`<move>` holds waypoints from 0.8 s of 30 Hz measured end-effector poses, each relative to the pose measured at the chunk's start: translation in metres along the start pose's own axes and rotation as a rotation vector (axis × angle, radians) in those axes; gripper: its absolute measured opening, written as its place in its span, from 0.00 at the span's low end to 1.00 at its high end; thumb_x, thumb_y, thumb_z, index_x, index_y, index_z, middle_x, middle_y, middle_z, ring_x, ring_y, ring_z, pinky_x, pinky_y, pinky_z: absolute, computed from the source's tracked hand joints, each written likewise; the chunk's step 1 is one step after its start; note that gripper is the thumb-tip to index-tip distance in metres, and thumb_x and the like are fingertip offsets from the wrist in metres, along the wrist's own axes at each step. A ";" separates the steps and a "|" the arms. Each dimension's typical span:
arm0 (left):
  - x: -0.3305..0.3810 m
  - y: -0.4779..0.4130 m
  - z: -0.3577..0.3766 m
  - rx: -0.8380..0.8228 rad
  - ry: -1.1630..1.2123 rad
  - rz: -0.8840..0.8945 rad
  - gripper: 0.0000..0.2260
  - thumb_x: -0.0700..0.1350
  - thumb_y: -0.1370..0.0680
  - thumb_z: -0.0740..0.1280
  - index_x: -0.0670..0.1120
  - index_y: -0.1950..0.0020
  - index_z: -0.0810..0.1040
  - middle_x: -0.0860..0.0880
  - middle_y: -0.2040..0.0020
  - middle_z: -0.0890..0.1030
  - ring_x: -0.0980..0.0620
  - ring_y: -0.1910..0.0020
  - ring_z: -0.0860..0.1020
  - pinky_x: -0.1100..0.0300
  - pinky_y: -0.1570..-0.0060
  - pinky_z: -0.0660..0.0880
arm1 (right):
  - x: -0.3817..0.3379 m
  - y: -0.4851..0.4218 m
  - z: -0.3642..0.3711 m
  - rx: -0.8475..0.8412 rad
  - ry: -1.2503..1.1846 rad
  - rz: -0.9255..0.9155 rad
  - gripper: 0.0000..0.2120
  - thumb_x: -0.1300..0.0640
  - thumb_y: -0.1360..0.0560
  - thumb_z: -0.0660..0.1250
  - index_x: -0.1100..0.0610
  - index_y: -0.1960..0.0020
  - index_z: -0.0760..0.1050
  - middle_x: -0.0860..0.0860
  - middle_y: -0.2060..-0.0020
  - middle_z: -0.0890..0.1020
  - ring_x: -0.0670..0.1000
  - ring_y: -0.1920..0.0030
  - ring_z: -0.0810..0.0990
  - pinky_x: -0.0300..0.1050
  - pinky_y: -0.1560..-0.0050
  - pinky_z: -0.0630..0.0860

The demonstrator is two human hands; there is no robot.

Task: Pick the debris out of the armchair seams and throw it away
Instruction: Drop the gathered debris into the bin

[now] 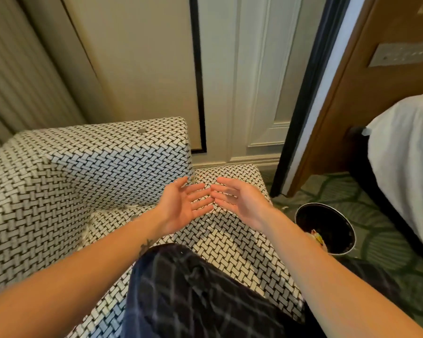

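Left hand [181,203], right hand [239,201] empty, fingers [189,195] straight, spread, palms up over armchair [83,179] seat. Wrapper [318,236] already in bin [332,222], 4 o'clock of right hand. Crumbs [193,178] left in seam, 12 o'clock of left hand. Likely partway.

Bare forearms [83,276], dark tattoo [145,244] by left wrist, dark trousers [193,293] checked in pale lines
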State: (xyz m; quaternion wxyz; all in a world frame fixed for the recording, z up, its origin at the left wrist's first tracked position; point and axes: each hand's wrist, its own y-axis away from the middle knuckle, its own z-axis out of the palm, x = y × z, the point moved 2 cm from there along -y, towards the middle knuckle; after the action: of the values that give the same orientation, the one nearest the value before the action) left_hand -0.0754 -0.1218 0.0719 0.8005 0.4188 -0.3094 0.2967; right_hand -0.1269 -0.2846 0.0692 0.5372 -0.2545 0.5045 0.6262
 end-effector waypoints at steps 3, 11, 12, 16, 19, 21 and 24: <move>0.016 0.016 -0.041 0.051 -0.010 0.019 0.25 0.56 0.14 0.51 0.38 0.30 0.73 0.36 0.35 0.81 0.37 0.35 0.80 0.42 0.32 0.74 | 0.012 -0.015 0.033 -0.052 0.046 0.032 0.17 0.55 0.18 0.63 0.58 0.31 0.74 0.55 0.40 0.84 0.53 0.40 0.83 0.49 0.36 0.79; 0.052 0.030 -0.152 0.206 0.000 0.060 0.26 0.56 0.14 0.50 0.39 0.30 0.73 0.37 0.36 0.82 0.38 0.36 0.81 0.41 0.32 0.73 | 0.052 -0.056 0.094 -0.100 0.191 0.101 0.12 0.55 0.17 0.61 0.55 0.37 0.79 0.53 0.44 0.85 0.52 0.43 0.84 0.47 0.39 0.79; 0.052 0.030 -0.163 0.224 -0.001 0.054 0.26 0.57 0.14 0.50 0.39 0.30 0.73 0.38 0.36 0.82 0.38 0.36 0.81 0.41 0.31 0.73 | 0.058 -0.061 0.099 -0.096 0.208 0.108 0.11 0.56 0.17 0.61 0.54 0.37 0.79 0.53 0.44 0.85 0.52 0.43 0.84 0.47 0.38 0.79; 0.041 0.024 -0.196 0.304 -0.036 0.026 0.25 0.56 0.14 0.49 0.39 0.32 0.74 0.37 0.36 0.82 0.38 0.37 0.81 0.40 0.31 0.73 | 0.077 -0.084 0.116 -0.109 0.302 0.129 0.12 0.57 0.17 0.61 0.54 0.36 0.78 0.51 0.44 0.85 0.51 0.42 0.84 0.44 0.41 0.80; 0.046 0.015 -0.198 0.311 -0.086 -0.005 0.26 0.57 0.14 0.49 0.40 0.34 0.76 0.37 0.38 0.83 0.38 0.38 0.81 0.39 0.32 0.74 | 0.095 -0.103 0.124 -0.109 0.361 0.137 0.12 0.59 0.17 0.62 0.53 0.37 0.79 0.50 0.46 0.86 0.52 0.42 0.84 0.46 0.38 0.80; 0.057 0.010 -0.197 0.287 -0.041 0.014 0.26 0.58 0.14 0.49 0.40 0.34 0.76 0.38 0.39 0.84 0.38 0.37 0.81 0.40 0.33 0.74 | 0.105 -0.113 0.131 -0.118 0.404 0.140 0.12 0.60 0.18 0.62 0.53 0.37 0.79 0.51 0.47 0.86 0.53 0.42 0.84 0.48 0.37 0.79; 0.064 0.008 -0.202 0.378 0.013 0.048 0.26 0.56 0.14 0.49 0.40 0.34 0.76 0.39 0.39 0.84 0.39 0.38 0.81 0.41 0.34 0.76 | 0.116 -0.123 0.143 -0.145 0.454 0.136 0.11 0.61 0.19 0.64 0.55 0.38 0.79 0.56 0.45 0.85 0.54 0.42 0.83 0.47 0.38 0.80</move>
State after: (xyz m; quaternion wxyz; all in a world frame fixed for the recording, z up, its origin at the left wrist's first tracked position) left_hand 0.0089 0.0687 0.0309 0.7024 0.5523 -0.2526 0.3712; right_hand -0.0145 -0.1179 -0.0232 0.3470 -0.3918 0.5820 0.6224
